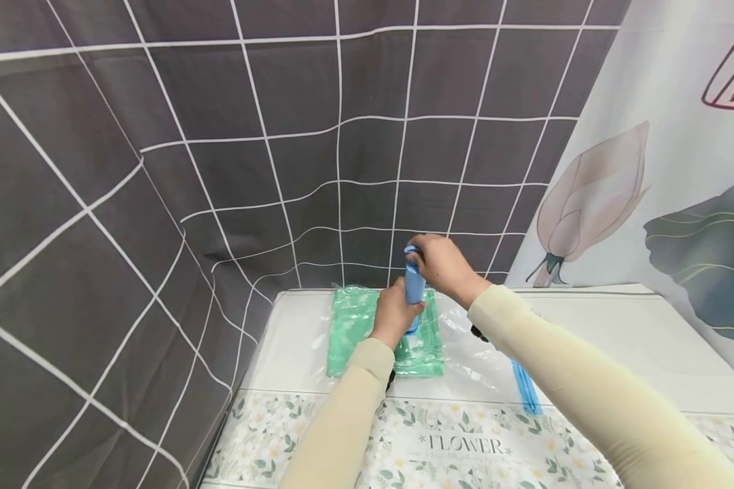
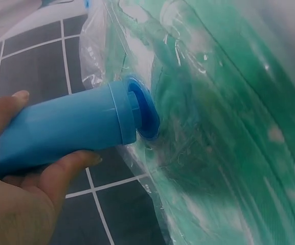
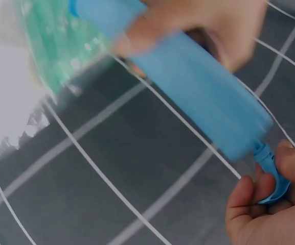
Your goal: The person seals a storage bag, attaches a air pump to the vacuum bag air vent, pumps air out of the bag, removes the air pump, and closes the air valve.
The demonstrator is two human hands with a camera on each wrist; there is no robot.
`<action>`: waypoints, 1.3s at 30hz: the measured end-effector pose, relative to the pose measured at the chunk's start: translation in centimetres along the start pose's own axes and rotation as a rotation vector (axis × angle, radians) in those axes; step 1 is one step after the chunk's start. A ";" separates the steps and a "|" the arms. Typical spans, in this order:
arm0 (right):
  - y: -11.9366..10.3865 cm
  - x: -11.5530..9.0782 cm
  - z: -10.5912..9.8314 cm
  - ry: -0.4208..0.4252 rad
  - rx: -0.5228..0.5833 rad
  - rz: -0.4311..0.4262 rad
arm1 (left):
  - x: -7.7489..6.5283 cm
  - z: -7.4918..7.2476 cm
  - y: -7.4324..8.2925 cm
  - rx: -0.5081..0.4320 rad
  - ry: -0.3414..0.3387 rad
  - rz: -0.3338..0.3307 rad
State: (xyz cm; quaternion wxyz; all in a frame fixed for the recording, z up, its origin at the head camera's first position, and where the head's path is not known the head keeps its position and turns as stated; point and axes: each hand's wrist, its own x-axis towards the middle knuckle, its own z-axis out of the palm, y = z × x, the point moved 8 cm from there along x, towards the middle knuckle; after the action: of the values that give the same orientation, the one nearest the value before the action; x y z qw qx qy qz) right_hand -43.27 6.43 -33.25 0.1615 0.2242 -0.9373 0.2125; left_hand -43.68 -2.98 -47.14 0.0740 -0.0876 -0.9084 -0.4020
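Note:
A blue hand pump (image 1: 414,285) stands upright on a clear plastic vacuum bag (image 2: 219,153) with green folded contents. My left hand (image 1: 394,316) grips the pump's barrel, thumb on one side and fingers on the other. At the barrel's top, my right hand (image 1: 446,265) holds the blue pump handle (image 3: 274,176), fingers curled round it. The handle sits close to the barrel's end. In the left wrist view the pump's lower end meets a round blue valve (image 2: 148,109) on the bag, with a small gap showing between them.
The bag lies on a white tabletop (image 1: 587,326), its loose clear plastic (image 1: 471,346) spreading right. Some thin blue strips (image 1: 526,387) lie beside the right forearm. A floral mat (image 1: 465,468) covers the front. Dark gridded cloth (image 1: 367,156) hangs behind and left, flowered cloth (image 1: 605,170) at right.

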 end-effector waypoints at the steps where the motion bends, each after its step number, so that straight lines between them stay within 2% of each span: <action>1: 0.2 -0.2 0.4 -0.002 -0.002 0.005 | 0.0 0.1 0.0 0.004 -0.007 -0.004; 5: 0.3 -0.4 0.9 -0.025 0.016 0.022 | -0.1 0.2 -0.1 0.003 -0.008 -0.011; 8: 0.3 0.1 0.1 -0.064 0.049 0.048 | -0.1 0.1 -0.1 -0.015 -0.003 -0.002; 9: 0.3 0.4 -0.4 -0.075 0.062 0.062 | 0.5 0.8 -1.1 -0.013 0.015 0.019; 10: 0.3 0.6 -0.9 -0.082 0.075 0.078 | 0.5 0.9 -1.1 -0.016 0.013 0.016; 11: 0.3 1.0 -1.5 -0.089 0.089 0.092 | 1.2 1.8 -2.1 -0.014 0.027 0.023; 12: 0.3 1.3 -2.2 -0.090 0.096 0.101 | 1.2 1.8 -2.1 -0.020 0.027 0.024; 14: 0.1 2.0 -4.1 -0.073 0.118 0.119 | 1.3 2.2 -2.0 0.027 0.069 0.047; 15: -0.1 2.4 -5.1 -0.059 0.129 0.126 | 1.9 3.2 -3.0 0.038 0.096 0.072; 16: -0.2 2.7 -6.2 -0.048 0.142 0.136 | 1.9 3.2 -2.9 0.031 0.090 0.054; 17: -0.4 3.0 -7.2 -0.038 0.149 0.143 | 2.4 3.9 -3.8 0.026 0.105 0.066; 18: -0.7 3.3 -8.3 -0.024 0.152 0.148 | 2.4 3.8 -3.6 0.034 0.105 0.067; 19: -1.0 3.6 -9.2 -0.014 0.155 0.154 | 2.9 4.5 -4.5 0.045 0.117 0.073; 21: -1.5 4.0 -10.8 0.007 0.159 0.164 | 3.7 5.2 -5.8 0.011 0.090 0.070; 23: -1.9 4.3 -11.8 0.035 0.159 0.163 | 3.1 4.2 -4.6 0.011 0.075 0.071; 26: -2.3 4.5 -12.8 0.083 0.128 0.116 | 2.0 2.7 -2.5 0.003 0.054 0.082; 29: -2.4 4.3 -12.9 0.111 0.089 0.058 | 2.1 3.0 -2.3 0.011 0.067 0.091; 33: -1.8 3.9 -11.9 0.120 0.073 0.039 | 3.8 5.3 -4.8 0.020 0.097 0.120; 35: -1.4 3.6 -10.9 0.111 0.069 0.034 | 4.2 5.7 -5.5 0.008 0.093 0.113; 37: -1.0 3.1 -9.4 0.089 0.067 0.021 | 4.0 5.2 -5.2 0.012 0.098 0.095; 39: -0.6 2.4 -7.7 0.062 0.067 0.005 | 2.9 4.0 -4.0 0.025 0.080 0.080</action>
State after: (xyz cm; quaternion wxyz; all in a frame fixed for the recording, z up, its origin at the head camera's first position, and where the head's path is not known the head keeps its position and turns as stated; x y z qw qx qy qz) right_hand -43.38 8.72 -25.49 0.1821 0.2204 -0.9248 0.2510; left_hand -47.63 -2.33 -52.08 0.1272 -0.1066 -0.9056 -0.3904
